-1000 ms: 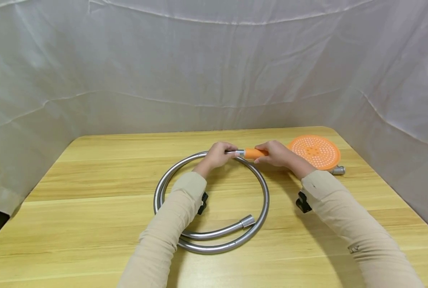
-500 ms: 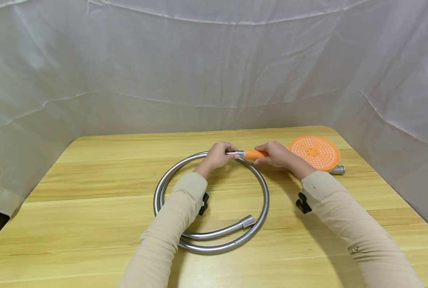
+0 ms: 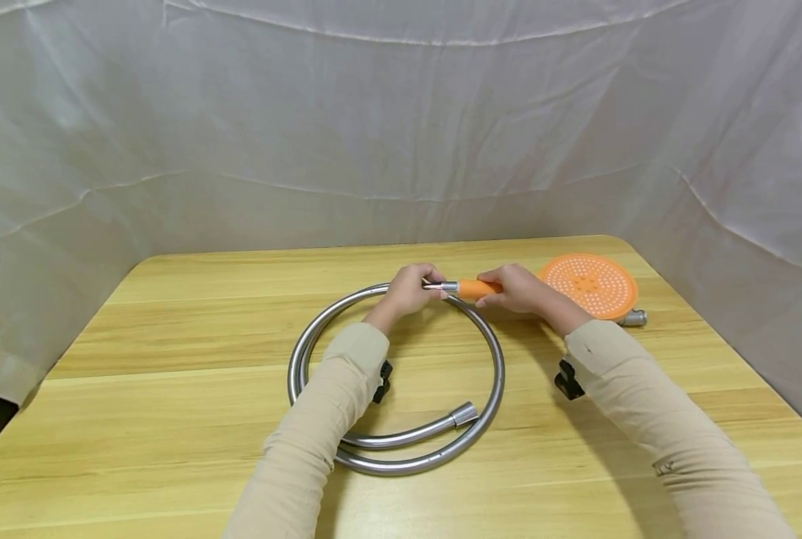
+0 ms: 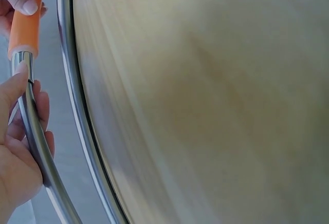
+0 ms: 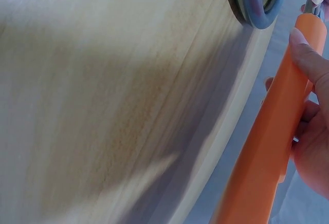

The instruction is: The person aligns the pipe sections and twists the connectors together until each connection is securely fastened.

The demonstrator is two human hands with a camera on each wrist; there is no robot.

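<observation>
My left hand (image 3: 410, 290) pinches the end of a silver metal shower hose (image 4: 42, 157), thumb on its metal connector (image 4: 23, 61). That connector meets the handle end of an orange shower head (image 5: 267, 136), whose handle my right hand (image 3: 517, 288) grips with the thumb along it. The round, perforated orange face (image 3: 589, 284) of the shower head shows to the right, past the right wrist. The rest of the hose (image 3: 498, 359) lies coiled on the table beneath the hands, its other end with a wider metal fitting (image 3: 464, 414) pointing right inside the coil.
The light wooden table (image 3: 171, 419) reaches back to a pale cloth curtain (image 3: 401, 135) that hangs around three sides. A small grey fitting (image 3: 633, 318) lies at the right, partly under the orange face. Dark wrist cameras (image 3: 567, 379) hang below both sleeves.
The left fingers shift slightly around the hose connector, and a little more of it shows. The right hand, shower head and coil stay in place.
</observation>
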